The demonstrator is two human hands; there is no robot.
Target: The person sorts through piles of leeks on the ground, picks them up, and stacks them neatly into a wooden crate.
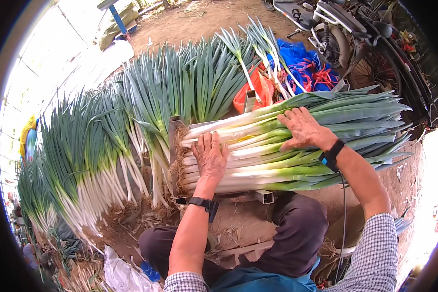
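A thick layer of leeks [255,160] lies sideways across a metal stand [267,197], white stalks to the left and green leaves to the right. Their roots [179,160] line up against an upright metal plate [173,133] at the stand's left end. My left hand [208,155] rests on the white stalks near the roots, fingers a little apart. Farther right, my right hand [301,127] lies with spread fingers over the place where white turns green. Neither hand is closed around a stalk. A yellow strip [242,138] shows among the stalks between my hands.
More leeks [84,171] stand in rows to the left and behind [189,80]. Beyond the stand are an orange bag [257,87], blue netting [301,60] and a parked two-wheeler [332,40]. A white sack [126,272] lies lower left. A cable [344,226] hangs by my right arm.
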